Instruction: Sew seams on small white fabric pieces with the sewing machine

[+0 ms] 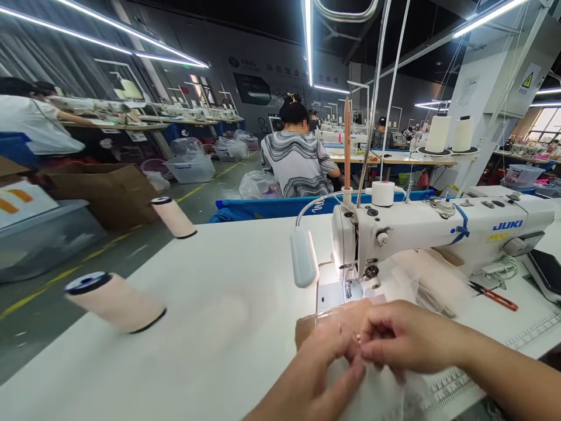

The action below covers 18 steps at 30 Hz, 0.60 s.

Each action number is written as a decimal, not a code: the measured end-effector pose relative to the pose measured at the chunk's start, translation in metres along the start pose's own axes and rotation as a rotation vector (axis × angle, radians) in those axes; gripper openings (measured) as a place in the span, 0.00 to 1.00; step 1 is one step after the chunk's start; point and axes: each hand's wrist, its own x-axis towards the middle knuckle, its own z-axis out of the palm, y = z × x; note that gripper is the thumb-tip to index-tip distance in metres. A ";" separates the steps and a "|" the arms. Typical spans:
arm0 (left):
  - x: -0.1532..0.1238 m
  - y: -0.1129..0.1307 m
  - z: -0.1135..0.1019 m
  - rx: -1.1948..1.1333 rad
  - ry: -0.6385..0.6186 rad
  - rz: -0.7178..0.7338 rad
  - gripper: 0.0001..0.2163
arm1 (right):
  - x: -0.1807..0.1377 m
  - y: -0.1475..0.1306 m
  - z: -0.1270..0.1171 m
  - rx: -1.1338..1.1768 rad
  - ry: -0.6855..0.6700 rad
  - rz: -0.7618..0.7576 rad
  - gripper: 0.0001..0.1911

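Both my hands meet just in front of the needle area of a white sewing machine (421, 225). My left hand (322, 365) pinches thin, sheer pale fabric (377, 392) with its thumb and fingers. From the right, my right hand (407, 336) grips the same fabric, its fingertips almost touching the left ones. Part of the fabric hangs below my hands toward the table's front edge. A glossy, see-through strip (328, 314) lies beyond my left fingers, near the needle plate (335, 294). My fingers hide the exact spot they pinch.
Two thread cones, one nearer (118, 304) and one farther (174, 218), lean at the table's left. A lamp (304, 257) hangs beside the needle. Red-handled snips (495, 296) and more sheer fabric (438, 280) lie right. A co-worker (298, 155) sits ahead.
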 end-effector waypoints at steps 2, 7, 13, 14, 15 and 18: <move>0.012 -0.021 0.006 0.171 0.134 -0.065 0.12 | 0.028 0.004 -0.001 -0.327 0.117 0.027 0.08; 0.024 -0.045 0.006 0.488 0.241 -0.008 0.10 | 0.066 0.007 0.003 -0.578 0.246 0.072 0.10; 0.024 -0.051 0.009 0.576 0.419 0.402 0.15 | 0.073 0.010 0.004 -0.711 0.278 0.094 0.08; 0.024 -0.052 0.010 0.581 0.434 0.430 0.17 | 0.071 0.012 0.004 -0.730 0.290 0.094 0.07; 0.024 -0.053 0.010 0.586 0.446 0.438 0.18 | 0.068 0.014 0.005 -0.760 0.307 0.087 0.05; 0.024 -0.049 0.005 0.601 0.395 0.422 0.17 | 0.055 0.026 0.012 -0.943 0.384 -0.064 0.04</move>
